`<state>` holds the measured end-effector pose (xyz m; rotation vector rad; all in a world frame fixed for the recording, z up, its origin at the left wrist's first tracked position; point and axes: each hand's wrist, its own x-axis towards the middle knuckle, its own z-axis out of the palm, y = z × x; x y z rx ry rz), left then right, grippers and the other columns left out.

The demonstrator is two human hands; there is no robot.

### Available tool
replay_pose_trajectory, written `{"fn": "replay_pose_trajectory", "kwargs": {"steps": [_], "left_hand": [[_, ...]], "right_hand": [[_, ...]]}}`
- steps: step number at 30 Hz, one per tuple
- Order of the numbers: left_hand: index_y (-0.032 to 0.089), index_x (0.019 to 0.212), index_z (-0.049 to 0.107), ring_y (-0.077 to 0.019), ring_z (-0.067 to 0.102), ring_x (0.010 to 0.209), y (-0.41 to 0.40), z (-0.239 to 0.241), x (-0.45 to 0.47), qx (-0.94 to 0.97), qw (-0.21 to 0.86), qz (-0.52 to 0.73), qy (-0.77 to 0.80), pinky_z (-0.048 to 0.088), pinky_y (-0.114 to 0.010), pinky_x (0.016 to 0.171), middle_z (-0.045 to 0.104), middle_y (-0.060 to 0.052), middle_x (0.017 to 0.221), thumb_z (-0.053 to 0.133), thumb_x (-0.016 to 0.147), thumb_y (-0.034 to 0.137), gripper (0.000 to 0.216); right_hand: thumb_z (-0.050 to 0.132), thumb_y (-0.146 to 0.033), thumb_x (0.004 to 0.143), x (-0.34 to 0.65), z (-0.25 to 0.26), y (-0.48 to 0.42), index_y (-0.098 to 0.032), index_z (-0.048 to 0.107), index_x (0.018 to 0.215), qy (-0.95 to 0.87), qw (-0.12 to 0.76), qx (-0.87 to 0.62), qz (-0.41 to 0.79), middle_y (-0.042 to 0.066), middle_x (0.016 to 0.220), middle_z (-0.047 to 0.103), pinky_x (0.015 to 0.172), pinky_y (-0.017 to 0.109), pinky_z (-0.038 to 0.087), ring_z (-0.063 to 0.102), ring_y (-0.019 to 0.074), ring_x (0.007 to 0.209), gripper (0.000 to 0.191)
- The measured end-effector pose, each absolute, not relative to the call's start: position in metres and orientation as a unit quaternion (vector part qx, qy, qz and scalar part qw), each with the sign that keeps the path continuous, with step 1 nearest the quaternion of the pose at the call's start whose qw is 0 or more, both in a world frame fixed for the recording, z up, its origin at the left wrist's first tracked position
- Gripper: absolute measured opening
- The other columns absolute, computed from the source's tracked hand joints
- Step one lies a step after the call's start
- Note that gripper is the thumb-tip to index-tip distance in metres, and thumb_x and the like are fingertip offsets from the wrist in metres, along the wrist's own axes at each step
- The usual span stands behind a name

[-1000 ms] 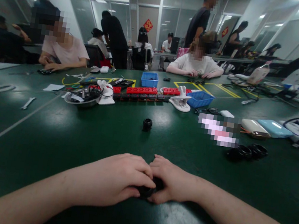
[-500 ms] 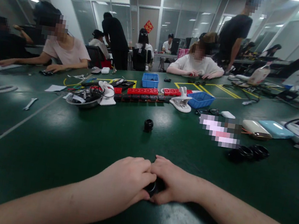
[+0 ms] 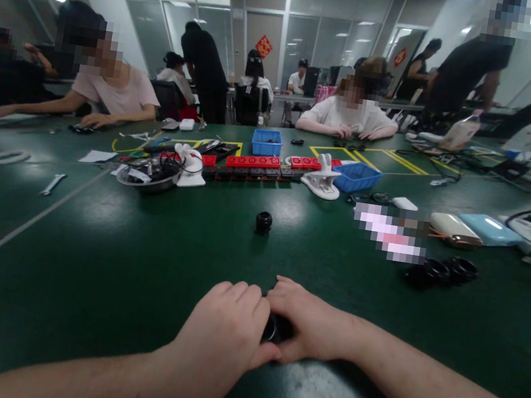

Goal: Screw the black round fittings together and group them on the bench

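Observation:
Both of my hands meet low in the middle of the green table [image 3: 89, 246]. My left hand [image 3: 226, 329] and my right hand [image 3: 309, 322] are closed around one small black round part [image 3: 272, 328], which shows only as a dark sliver between the fingers. A second small black cylindrical part [image 3: 263, 222] stands alone on the table beyond my hands. Several black rings [image 3: 439, 270] lie in a row to the right.
Across the table lie red and black strips [image 3: 251, 163], two blue bins [image 3: 265, 141], a white clip stand [image 3: 321, 179], a bowl of cables [image 3: 149, 174], a wrench [image 3: 52, 184] and phones and cases [image 3: 470, 228]. Other people sit or stand at the far side.
My left hand has turned and its wrist has shifted right, still on the black part. A standing person in black behind the table has walked to the right.

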<state>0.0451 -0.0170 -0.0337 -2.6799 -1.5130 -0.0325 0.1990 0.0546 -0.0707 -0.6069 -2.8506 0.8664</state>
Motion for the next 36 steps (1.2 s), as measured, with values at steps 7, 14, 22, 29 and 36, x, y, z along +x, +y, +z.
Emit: {"fn": "replay_pose_trajectory", "kwargs": {"steps": [7,14,22,29,36], "left_hand": [[0.013,0.073,0.06,-0.0228,0.055,0.067,-0.014,-0.032,0.044,-0.856,0.004,-0.032,-0.515,0.046,-0.037,0.062,0.058,-0.005,0.07,0.068,0.07,0.045,0.034],[0.015,0.104,0.057,-0.0285,0.054,0.094,0.002,-0.022,0.017,-0.874,-0.109,-0.03,-0.473,0.042,-0.044,0.082,0.058,-0.009,0.103,0.067,0.06,0.063,0.065],[0.014,0.139,0.022,-0.0316,0.019,0.132,0.009,-0.051,-0.009,-0.864,-0.213,0.037,-0.455,0.015,-0.053,0.104,0.022,-0.017,0.144,0.073,0.056,0.056,0.106],[0.009,0.138,0.023,-0.0313,0.013,0.133,0.017,-0.071,0.0,-0.871,-0.244,0.005,-0.427,0.004,-0.058,0.104,0.017,-0.021,0.144,0.066,0.061,0.059,0.102],[0.023,0.13,0.04,-0.0325,0.03,0.127,0.011,-0.076,0.007,-0.876,-0.236,-0.098,-0.41,0.005,-0.061,0.102,0.043,-0.011,0.134,0.074,0.058,0.049,0.084]], "right_hand": [[0.073,-0.032,0.059,0.199,-0.07,0.056,-0.017,0.06,0.09,-0.936,0.045,-0.196,0.291,0.001,0.081,0.059,0.098,0.045,0.025,0.056,0.0181,0.081,0.037],[0.073,-0.032,0.058,0.2,-0.065,0.054,-0.018,0.061,0.095,-0.927,0.051,-0.204,0.309,0.004,0.092,0.062,0.098,0.049,0.025,0.056,0.021,0.088,0.042],[0.074,-0.033,0.059,0.201,-0.064,0.056,-0.017,0.057,0.106,-0.931,0.07,-0.183,0.309,0.005,0.098,0.063,0.097,0.041,0.027,0.055,0.0205,0.095,0.052],[0.071,-0.056,0.055,0.204,-0.06,0.056,-0.016,0.057,0.09,-0.91,0.131,-0.237,0.315,0.001,0.074,0.059,0.067,0.028,0.039,0.051,0.0149,0.067,0.055],[0.064,-0.059,0.063,0.201,-0.057,0.042,-0.014,0.055,0.1,-0.917,0.233,-0.186,0.266,0.007,0.093,0.061,0.074,0.032,0.039,0.053,0.0187,0.083,0.059]]}}
